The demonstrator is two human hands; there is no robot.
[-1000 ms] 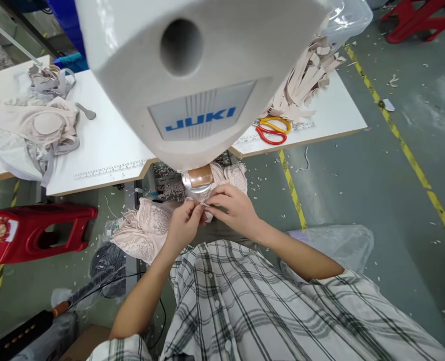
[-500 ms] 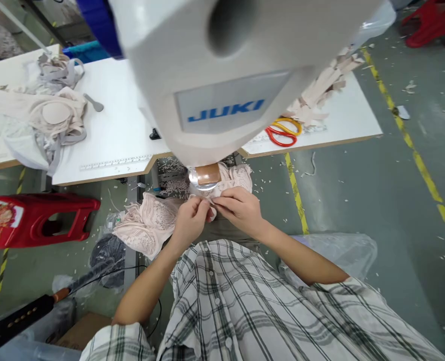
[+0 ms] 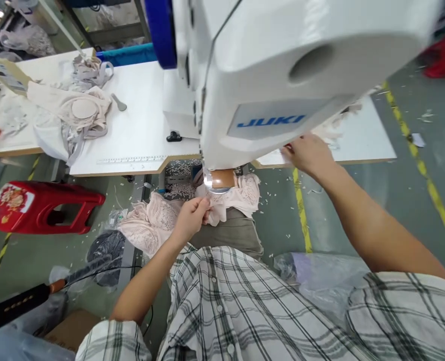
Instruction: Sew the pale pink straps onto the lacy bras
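Observation:
A pale pink lace bra [image 3: 247,194] lies under the head of the white sewing machine [image 3: 267,85], partly hidden by the machine's round metal plate and brown pad [image 3: 223,178]. My left hand [image 3: 191,218] pinches the bra's near edge, just below the plate. More pale pink lace cups [image 3: 151,220] hang to the left of that hand. On the tabletop right of the machine head, my right hand [image 3: 308,154] has its fingers closed round the scissors [image 3: 288,147]. Only a bit of their red handle shows; the blades are hidden.
A white worktable [image 3: 136,120] with a printed ruler bears a heap of beige bras [image 3: 83,110] and a grey tool [image 3: 119,103]. Pale fabric strips [image 3: 329,130] lie beyond my right hand. A red stool [image 3: 42,206] stands at left, a plastic bag [image 3: 327,276] at right.
My right hand has left the bra's edge and moved up and right onto the scissors. The left hand keeps its pinch on the bra. The view has shifted, with the machine head further right.

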